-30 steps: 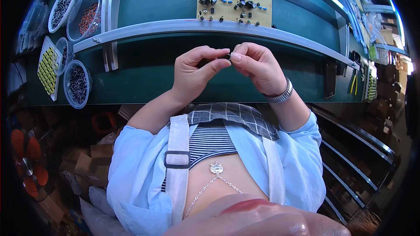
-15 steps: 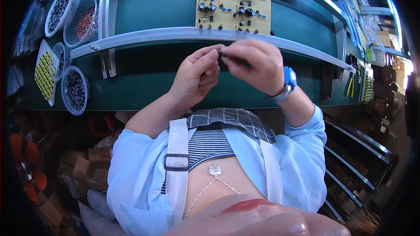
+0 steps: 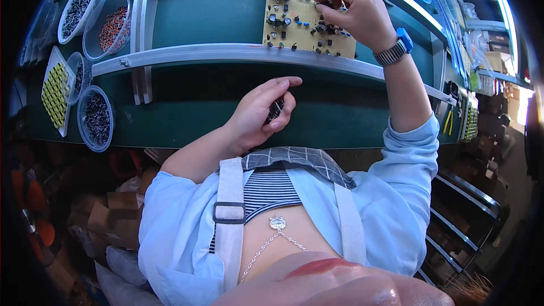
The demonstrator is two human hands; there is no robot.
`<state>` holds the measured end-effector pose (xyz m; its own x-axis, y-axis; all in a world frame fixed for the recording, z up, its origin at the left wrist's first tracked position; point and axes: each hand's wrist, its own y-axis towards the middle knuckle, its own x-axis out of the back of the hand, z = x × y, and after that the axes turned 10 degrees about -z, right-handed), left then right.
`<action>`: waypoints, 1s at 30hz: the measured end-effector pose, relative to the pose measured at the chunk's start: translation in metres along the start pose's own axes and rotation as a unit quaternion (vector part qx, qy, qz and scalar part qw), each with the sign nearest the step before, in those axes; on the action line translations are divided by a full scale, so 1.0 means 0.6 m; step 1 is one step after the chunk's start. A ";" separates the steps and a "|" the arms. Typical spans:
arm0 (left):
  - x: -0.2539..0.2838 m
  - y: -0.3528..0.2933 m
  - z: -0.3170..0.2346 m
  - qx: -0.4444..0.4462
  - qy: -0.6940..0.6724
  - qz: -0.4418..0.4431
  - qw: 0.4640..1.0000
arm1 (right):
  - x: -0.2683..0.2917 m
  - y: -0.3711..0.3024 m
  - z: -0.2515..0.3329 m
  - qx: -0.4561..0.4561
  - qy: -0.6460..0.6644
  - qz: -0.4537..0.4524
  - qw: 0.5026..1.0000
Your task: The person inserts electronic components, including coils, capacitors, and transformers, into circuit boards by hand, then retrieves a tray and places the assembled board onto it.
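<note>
A: Where is your right hand?

B: Your right hand is over the circuit board, ahead of you and slightly right of centre. Its thumb and forefinger come close together at the board's surface, among the small components. I cannot tell whether the tips are shut together or hold a part; they are too small to make out. A metal-banded watch is on that wrist.

A: And your left hand?

B: Your left hand is nearer your body, above the green table. Its fingers curl around a small cluster of black parts, partly hidden in the palm, while the forefinger points out to the right with the thumb lying along it.

A: How does the board lie?

B: It is tan, with black cylinders and small blue pieces set in rows. Its near edge meets the silver rail that runs across in front of you.

A: What is around?

B: Far to your left are a clear bowl of red-orange rings, a nearer bowl of small dark parts, and a white tray of yellow pieces. Yellow-handled pliers lie at your right.
</note>
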<state>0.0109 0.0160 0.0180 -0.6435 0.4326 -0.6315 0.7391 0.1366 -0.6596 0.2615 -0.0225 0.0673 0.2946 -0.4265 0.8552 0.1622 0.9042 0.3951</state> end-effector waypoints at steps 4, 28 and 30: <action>0.007 0.002 0.002 0.002 -0.010 0.026 1.000 | -0.005 0.003 -0.004 0.007 0.010 -0.004 1.000; 0.009 0.010 0.010 -0.118 0.056 0.053 0.990 | 0.009 -0.075 0.134 0.001 0.133 0.099 0.986; 0.008 0.013 0.013 -0.104 0.064 0.056 0.991 | -0.009 -0.102 0.153 -0.011 0.162 0.134 0.977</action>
<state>0.0120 0.0120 0.0067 -0.5343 0.5628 -0.6308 0.8383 0.2565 -0.4812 0.1634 -0.0734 0.0693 0.6123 -0.1615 0.7740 0.0574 0.9854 0.1602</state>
